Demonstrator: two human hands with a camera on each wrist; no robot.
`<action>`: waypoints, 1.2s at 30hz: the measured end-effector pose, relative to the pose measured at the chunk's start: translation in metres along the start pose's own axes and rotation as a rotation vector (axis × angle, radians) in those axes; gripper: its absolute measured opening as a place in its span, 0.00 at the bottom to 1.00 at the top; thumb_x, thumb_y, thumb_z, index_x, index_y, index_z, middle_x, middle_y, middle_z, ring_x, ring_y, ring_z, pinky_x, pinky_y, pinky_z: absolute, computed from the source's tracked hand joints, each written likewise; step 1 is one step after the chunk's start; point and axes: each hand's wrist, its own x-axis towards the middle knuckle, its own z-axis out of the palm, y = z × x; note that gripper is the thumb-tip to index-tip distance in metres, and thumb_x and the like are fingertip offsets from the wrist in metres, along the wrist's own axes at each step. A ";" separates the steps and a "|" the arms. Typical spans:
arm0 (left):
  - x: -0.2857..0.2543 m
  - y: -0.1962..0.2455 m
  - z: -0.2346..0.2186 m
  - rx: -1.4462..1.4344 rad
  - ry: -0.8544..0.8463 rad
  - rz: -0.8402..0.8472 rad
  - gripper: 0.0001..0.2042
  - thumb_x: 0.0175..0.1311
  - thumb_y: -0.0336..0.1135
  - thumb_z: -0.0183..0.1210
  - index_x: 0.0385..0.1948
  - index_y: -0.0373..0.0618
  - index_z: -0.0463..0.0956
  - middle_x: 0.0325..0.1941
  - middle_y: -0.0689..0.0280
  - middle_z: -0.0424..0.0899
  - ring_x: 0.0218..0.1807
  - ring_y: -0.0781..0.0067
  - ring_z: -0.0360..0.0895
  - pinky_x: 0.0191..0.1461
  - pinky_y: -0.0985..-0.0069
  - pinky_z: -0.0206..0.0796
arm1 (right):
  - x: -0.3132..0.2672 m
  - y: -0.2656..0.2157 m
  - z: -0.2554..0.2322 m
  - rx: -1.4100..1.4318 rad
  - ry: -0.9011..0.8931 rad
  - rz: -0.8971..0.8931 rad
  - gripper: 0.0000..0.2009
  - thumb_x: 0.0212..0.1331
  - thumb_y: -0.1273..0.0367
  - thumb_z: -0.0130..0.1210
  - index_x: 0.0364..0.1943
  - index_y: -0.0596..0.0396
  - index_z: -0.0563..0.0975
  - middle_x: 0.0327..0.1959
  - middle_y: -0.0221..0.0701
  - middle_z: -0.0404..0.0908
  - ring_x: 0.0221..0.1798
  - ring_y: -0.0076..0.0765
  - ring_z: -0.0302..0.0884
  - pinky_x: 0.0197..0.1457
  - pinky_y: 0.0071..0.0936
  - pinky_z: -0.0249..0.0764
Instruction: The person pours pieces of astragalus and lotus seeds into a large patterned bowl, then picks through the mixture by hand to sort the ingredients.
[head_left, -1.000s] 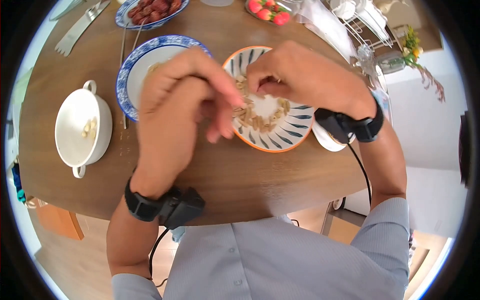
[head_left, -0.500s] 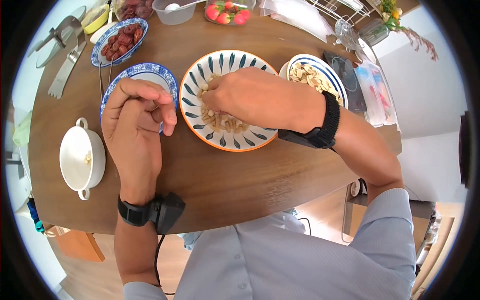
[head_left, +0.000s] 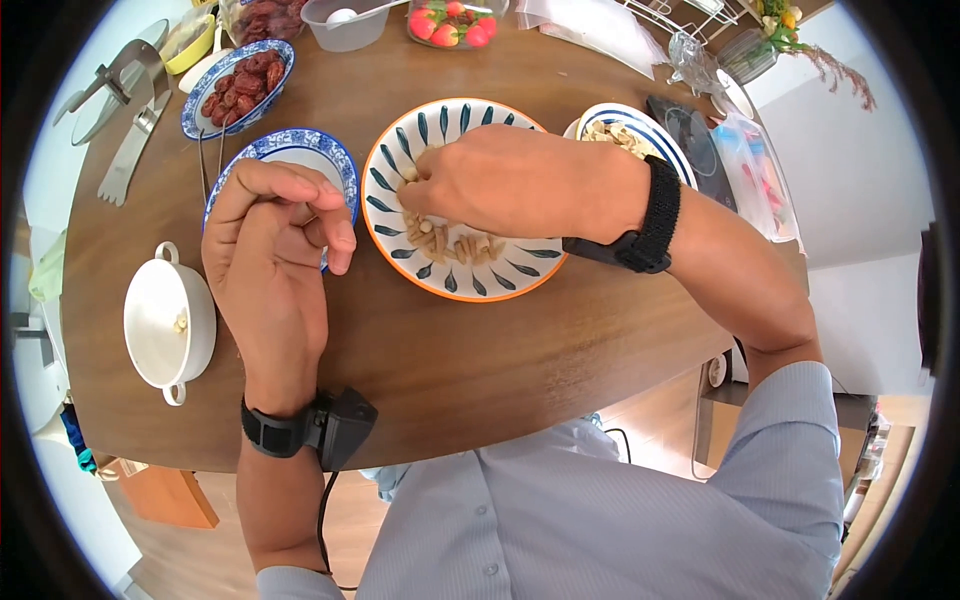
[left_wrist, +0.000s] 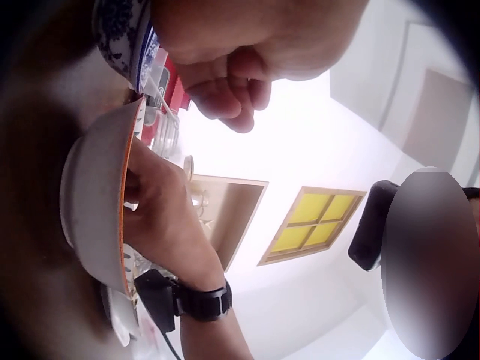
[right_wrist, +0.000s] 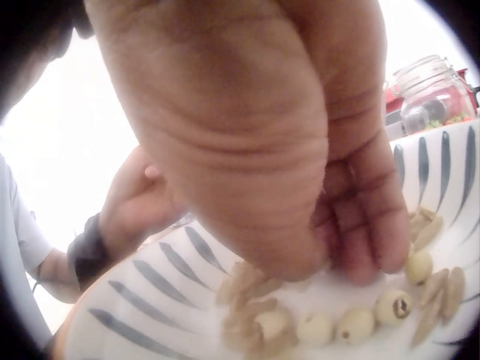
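Observation:
My right hand (head_left: pixel 520 190) reaches into an orange-rimmed bowl (head_left: pixel 380 205) with dark leaf strokes. Its thumb and fingers point down close together over the contents; I cannot tell whether they pinch anything. Around the fingertips lie round cream lotus seeds (right_wrist: pixel 355 325) and tan oblong pieces (right_wrist: pixel 259 330), which form a ring in the bowl. My left hand (head_left: pixel 275 270) hovers palm up left of this bowl, fingers loosely bent and nothing seen in them. Partly behind it is a blue-patterned bowl (head_left: pixel 335 150). A white two-handled pot (head_left: pixel 150 340) holds several pale seeds (head_left: pixel 181 323).
Red dates (head_left: pixel 240 90) fill a blue-patterned dish at the back left, beside a serrated metal utensil (head_left: pixel 130 160). A clear container of strawberries (head_left: pixel 450 25) stands at the back. Under my right wrist sits a blue-striped bowl (head_left: pixel 670 150) of sliced pale pieces.
My left hand has drawn back leftward from near the orange-rimmed bowl, then stayed almost still. My right hand remains in that bowl; the head view has shifted.

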 end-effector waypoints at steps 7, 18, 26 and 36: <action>0.000 0.005 0.000 -0.004 0.040 0.015 0.11 0.68 0.20 0.41 0.36 0.36 0.75 0.34 0.55 0.84 0.27 0.71 0.76 0.26 0.77 0.63 | 0.001 0.014 -0.013 0.443 0.159 -0.078 0.04 0.56 0.73 0.59 0.32 0.59 0.82 0.29 0.42 0.83 0.36 0.51 0.84 0.40 0.44 0.79; -0.001 0.004 0.000 0.098 -0.043 -0.018 0.09 0.69 0.21 0.43 0.35 0.38 0.75 0.37 0.57 0.82 0.25 0.74 0.74 0.24 0.80 0.61 | 0.009 0.017 -0.019 0.427 0.231 -0.058 0.05 0.56 0.73 0.62 0.34 0.60 0.82 0.32 0.41 0.85 0.38 0.51 0.83 0.45 0.41 0.78; -0.008 0.006 0.015 0.103 -0.493 -0.451 0.14 0.63 0.16 0.40 0.33 0.34 0.80 0.30 0.63 0.84 0.26 0.78 0.82 0.26 0.82 0.70 | 0.103 -0.007 -0.116 0.614 0.028 -0.294 0.03 0.63 0.75 0.59 0.33 0.60 0.79 0.30 0.34 0.82 0.30 0.31 0.79 0.32 0.29 0.74; -0.020 -0.001 0.021 0.078 -0.588 -0.605 0.11 0.64 0.21 0.42 0.32 0.38 0.76 0.27 0.67 0.80 0.23 0.80 0.80 0.25 0.78 0.68 | 0.202 -0.045 -0.054 0.400 0.740 -0.926 0.07 0.59 0.73 0.60 0.30 0.65 0.80 0.26 0.42 0.82 0.27 0.44 0.81 0.32 0.32 0.76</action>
